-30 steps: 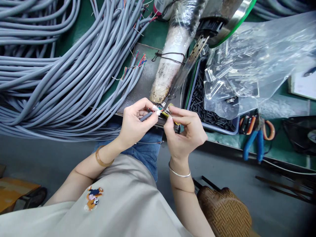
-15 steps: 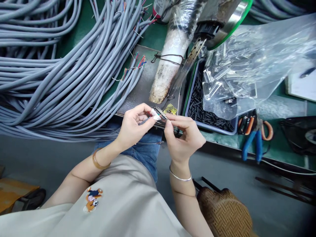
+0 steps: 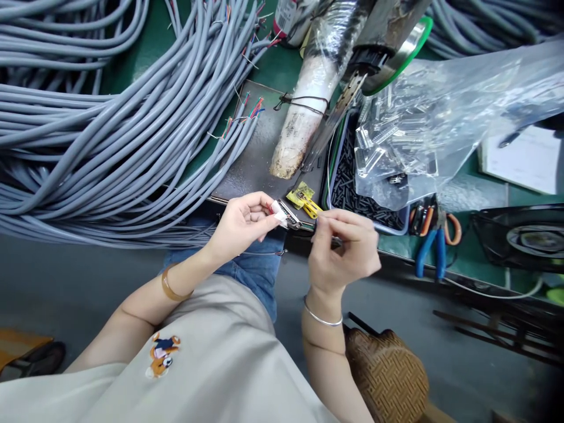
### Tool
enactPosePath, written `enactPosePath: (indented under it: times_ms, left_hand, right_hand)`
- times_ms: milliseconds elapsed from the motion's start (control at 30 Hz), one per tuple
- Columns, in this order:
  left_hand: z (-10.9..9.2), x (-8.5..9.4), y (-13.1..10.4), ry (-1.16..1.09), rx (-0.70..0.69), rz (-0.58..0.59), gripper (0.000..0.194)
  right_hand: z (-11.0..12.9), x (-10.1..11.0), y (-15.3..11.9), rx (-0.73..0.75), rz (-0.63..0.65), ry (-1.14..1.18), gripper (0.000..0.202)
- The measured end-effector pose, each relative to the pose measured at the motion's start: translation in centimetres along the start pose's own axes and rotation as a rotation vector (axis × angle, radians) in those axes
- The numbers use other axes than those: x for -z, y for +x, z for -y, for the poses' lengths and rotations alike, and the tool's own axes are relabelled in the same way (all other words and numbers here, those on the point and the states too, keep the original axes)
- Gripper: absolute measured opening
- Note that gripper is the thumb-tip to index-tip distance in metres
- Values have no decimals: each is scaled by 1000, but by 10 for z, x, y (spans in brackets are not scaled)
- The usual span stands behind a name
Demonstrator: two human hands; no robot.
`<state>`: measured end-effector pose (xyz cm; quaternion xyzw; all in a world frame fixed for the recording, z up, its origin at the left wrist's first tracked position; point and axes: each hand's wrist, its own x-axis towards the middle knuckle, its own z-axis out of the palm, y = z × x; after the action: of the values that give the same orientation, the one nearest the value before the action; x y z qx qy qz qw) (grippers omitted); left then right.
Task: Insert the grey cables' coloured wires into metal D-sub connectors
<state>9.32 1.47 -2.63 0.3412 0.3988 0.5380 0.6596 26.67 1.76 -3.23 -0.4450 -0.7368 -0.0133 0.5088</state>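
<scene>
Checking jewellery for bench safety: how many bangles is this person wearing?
2: a tan bangle on the wrist of the left hand, and a thin silver bangle on the wrist of the right hand. None seems hidden.

One camera, worn on the person's head, gives the only view. It faces forward and steeply down over the shirt (image 3: 211,352), which is nearest and fills the bottom of the frame. The near edge of the bench (image 3: 267,73) crosses the middle, dipping rightward, and the surface runs on to the top of the frame. The left hand (image 3: 247,223) and right hand (image 3: 341,247) come near the centre, by that edge, farther from the lens than the shirt. Below it, the view drops past the bench to the floor (image 3: 110,276) and stool (image 3: 392,367).
</scene>
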Motion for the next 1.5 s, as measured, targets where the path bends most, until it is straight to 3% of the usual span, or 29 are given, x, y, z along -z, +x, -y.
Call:
enactPosePath:
  times_ms: [67,200,433,633,1200,1500]
  left_hand:
    - [-1,1,0,9,-22,-15,37]
    - [0,2,-1,94,-82,-33,31]
    - [8,0,1,527,-340,-128,10]
    - [5,0,9,662,-443,-168,9]
    - [-12,-2,16,796,-533,-185,6]
    - [-10,1,13,756,-387,-104,5]
  right_hand:
    - [1,-1,-3,-105,-34,79,13]
    - [7,-7,-6,-205,116,190,7]
    - [7,-21,-6,2,30,29,17]
    - [2,-24,0,-25,48,111,17]
    - [-1,-28,17,-3,46,113,16]
    - [-9,-22,8,169,101,54,20]
